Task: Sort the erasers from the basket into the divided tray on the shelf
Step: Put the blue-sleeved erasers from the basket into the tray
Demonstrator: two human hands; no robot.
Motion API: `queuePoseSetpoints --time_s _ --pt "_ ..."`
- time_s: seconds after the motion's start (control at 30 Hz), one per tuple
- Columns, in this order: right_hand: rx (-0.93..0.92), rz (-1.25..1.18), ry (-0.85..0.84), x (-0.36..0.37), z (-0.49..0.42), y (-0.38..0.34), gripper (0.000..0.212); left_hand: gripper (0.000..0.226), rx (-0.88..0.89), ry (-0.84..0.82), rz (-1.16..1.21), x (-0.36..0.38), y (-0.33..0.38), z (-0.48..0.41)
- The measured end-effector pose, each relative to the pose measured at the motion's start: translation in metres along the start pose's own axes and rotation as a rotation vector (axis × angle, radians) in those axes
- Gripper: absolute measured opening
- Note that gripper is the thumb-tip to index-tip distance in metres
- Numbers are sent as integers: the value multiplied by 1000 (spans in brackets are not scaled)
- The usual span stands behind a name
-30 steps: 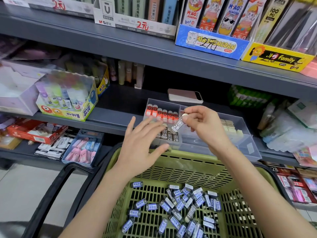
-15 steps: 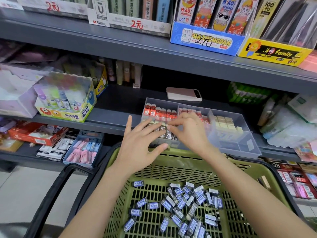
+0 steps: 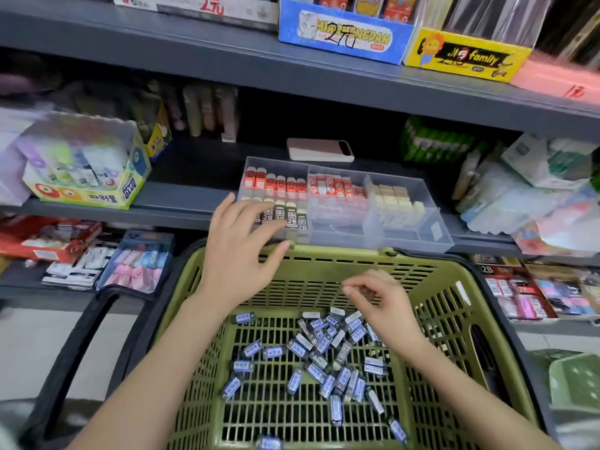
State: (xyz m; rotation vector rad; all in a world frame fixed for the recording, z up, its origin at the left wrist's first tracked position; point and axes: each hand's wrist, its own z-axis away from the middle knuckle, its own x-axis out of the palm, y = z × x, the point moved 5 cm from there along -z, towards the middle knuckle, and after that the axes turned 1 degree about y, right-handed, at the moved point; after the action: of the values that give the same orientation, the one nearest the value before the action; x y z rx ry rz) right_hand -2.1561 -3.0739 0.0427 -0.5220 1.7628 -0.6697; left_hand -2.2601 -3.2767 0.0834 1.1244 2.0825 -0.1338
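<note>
One green basket (image 3: 341,253) stood below the front edge of the shelf (image 3: 181,190), and one clear divided tray (image 3: 406,238) sat on that edge just past the basket's far rim. On the basket floor lay upwards of thirty blue-labelled erasers (image 3: 324,344), most heaped toward the far right corner. A few were scattered toward the left wall, and one lay at the near edge.

The tray showed three columns. At the back left corner stood six red-sleeved erasers (image 3: 276,186) in a row. In front of them were 2B erasers (image 3: 292,219), four with labels showing and others hidden by fingers. The middle column held about six red-and-white ones (image 3: 334,186) at the back. The right column held a block of cream ones (image 3: 393,199), packed too closely to count. One flat pale device (image 3: 319,150) lay on the shelf behind the tray, and one glue box (image 3: 87,177) stood toward the shelf's left end.

The left hand (image 3: 240,248) was spread wide, fingers straight, over the tray's front left corner. Its fingertips lay across the 2B row, contact uncertain, and its thumb was near the basket rim. It held nothing. The right hand (image 3: 380,303) hung inside the basket near the far wall, just above the heap, with fingers loosely curled and nothing visible between them.
</note>
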Motion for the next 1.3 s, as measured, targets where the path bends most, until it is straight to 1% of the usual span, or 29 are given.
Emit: queuePoseSetpoints --time_s 0.03,0.07,0.1,0.13,0.17,0.2,0.23,0.27,0.3,0.33,0.37,0.47,0.53,0.6,0.67,0.7,0.77,0.8,0.9,0.97,1.03,1.13,1.17,1.23,1.3 --pt "148 18 -100 10 9 24 9 22 6 55 35 1 8 3" --pt "267 46 -212 21 18 45 10 18 6 68 80 7 17 7" --pt "335 94 -317 33 27 64 14 13 11 32 123 16 27 12" --pt "356 155 -408 43 35 79 17 10 28 -59 152 30 37 19" --pt "352 215 -476 53 42 90 20 10 50 -212 172 48 45 29" --pt "345 269 -520 61 47 98 22 15 72 -413 182 69 52 43" --pt "339 312 -544 67 52 106 24 20 93 -625 175 90 55 62" --pt "337 337 -551 72 55 112 26 25 111 -791 162 108 57 80" --pt "343 342 -546 76 58 117 28 27 105 -917 154 122 56 98" --pt "353 330 -540 78 59 121 30 27 58 -993 168 132 53 112" --pt "353 322 -542 80 60 123 30 28 -19 -1035 190 140 49 123" --pt "268 388 -578 84 62 127 27 44 -222 -1084 243 152 36 145" --pt "225 414 -589 83 65 131 27 41 -348 -1036 308 157 33 149" --pt "191 413 -626 81 65 136 37 34 -459 -1000 341 161 29 153" --pt "135 423 -682 81 63 137 45 37 -513 -1055 324 166 26 161" --pt "90 451 -695 82 61 136 44 41 -530 -1100 307 168 24 165" --pt "25 527 -694 83 60 136 37 42 -549 -1150 282 171 21 171" --pt "37 539 -682 82 61 137 32 39 -556 -1141 281 171 21 172" --pt "186 439 -657 75 63 141 27 27 -556 -1072 290 168 19 170" --pt "328 310 -640 69 59 141 25 30 -587 -1088 279 163 17 170" --pt "511 162 -604 65 58 141 16 37 -615 -1146 250 160 15 173" --pt "760 52 -644 71 77 142 15 39 -665 -1188 259 153 12 174" --pt "807 44 -652 73 86 141 13 36 -700 -1184 280 151 12 174" --pt "811 73 -648 77 96 139 11 23 -832 -1160 382 147 12 174" --pt "751 158 -667 81 98 135 14 10 -1062 -1087 586 141 16 173"
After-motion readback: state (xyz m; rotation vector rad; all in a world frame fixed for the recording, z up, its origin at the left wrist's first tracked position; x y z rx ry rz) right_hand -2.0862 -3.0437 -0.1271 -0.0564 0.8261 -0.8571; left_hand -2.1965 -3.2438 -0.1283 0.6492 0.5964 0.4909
